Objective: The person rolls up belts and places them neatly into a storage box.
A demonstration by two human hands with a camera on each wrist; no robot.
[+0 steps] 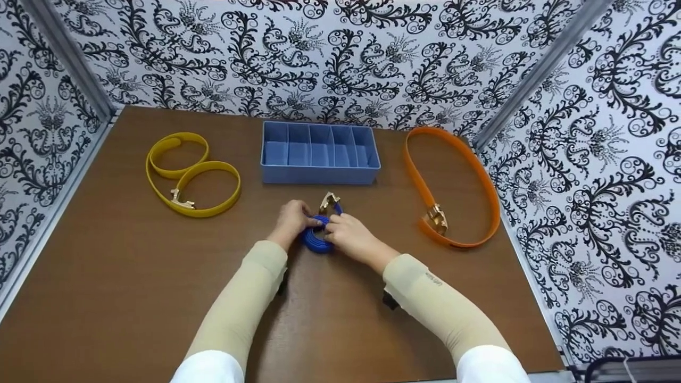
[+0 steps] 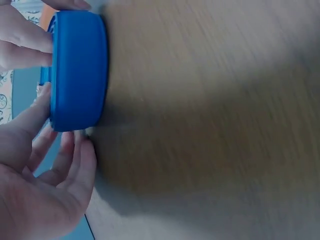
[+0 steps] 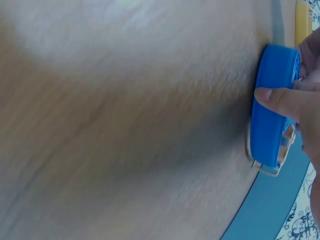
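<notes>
A blue belt (image 1: 318, 246), wound into a coil, stands on its edge on the brown table between both hands. Its gold buckle (image 1: 330, 201) sticks out on the far side of the roll. My left hand (image 1: 290, 219) holds the coil's left side, thumb on the upper edge and fingers curled around the outside, as the left wrist view shows of the coil (image 2: 80, 70). From the right, my right hand (image 1: 352, 237) pinches the roll; in the right wrist view its thumb presses the outer face of the coil (image 3: 272, 120), while the other fingertips are partly hidden.
A blue-grey box (image 1: 319, 174) with several compartments stands just beyond the hands. On the left lies a yellow belt (image 1: 234, 194) in loose loops with a gold buckle. An orange belt (image 1: 492, 197) forms a wide loop on the right. Patterned walls edge the table.
</notes>
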